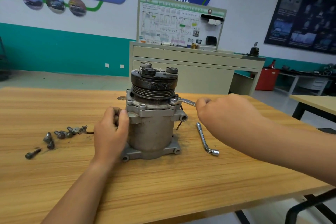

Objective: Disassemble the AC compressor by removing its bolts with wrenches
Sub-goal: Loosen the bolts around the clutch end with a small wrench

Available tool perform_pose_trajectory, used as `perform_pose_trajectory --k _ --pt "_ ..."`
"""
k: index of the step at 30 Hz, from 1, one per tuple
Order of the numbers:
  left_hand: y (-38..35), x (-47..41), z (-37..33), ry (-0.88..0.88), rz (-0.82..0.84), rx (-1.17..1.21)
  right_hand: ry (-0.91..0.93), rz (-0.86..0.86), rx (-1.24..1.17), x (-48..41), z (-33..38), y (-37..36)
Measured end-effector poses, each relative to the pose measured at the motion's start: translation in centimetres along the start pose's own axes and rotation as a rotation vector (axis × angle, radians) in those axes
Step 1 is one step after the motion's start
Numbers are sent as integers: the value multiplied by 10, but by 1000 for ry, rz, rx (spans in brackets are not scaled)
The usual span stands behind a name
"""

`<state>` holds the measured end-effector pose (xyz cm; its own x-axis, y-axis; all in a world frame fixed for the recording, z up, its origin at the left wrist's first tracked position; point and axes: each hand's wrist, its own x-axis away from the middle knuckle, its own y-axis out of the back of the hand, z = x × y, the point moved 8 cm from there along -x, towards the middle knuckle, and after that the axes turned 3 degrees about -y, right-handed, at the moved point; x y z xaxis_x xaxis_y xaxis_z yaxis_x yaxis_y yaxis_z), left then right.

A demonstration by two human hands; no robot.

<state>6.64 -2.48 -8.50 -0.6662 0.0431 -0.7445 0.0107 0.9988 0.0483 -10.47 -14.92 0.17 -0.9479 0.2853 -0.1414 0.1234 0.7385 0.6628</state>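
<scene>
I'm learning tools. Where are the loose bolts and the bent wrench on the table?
loose bolts (61,134): head view, on one bolt's head.
bent wrench (203,137): head view, on its long shaft.

We had the grimy compressor (151,132) upright, pulley (154,91) on top, ring wrench (183,101) on its upper edge, L-wrench (206,138) lying right, loose bolts (60,134) left.

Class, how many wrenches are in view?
2: ring wrench in the right hand, on the compressor flange; L-shaped socket wrench on the table beside it. Others could be hidden.
</scene>
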Motion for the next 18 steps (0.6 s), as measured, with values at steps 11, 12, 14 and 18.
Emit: perform_pose_trajectory --k 11,12,14,18 --pt "-1 1 -1 36 19 -8 48 -110 157 -7 -9 -7" --pt "-2 1 -1 41 20 -1 49 -136 173 -10 -12 -12" --pt "-3 1 -1 43 24 8 22 -152 187 -24 -23 -22" --pt "-3 1 1 33 13 28 -84 -140 67 -57 -35 -34"
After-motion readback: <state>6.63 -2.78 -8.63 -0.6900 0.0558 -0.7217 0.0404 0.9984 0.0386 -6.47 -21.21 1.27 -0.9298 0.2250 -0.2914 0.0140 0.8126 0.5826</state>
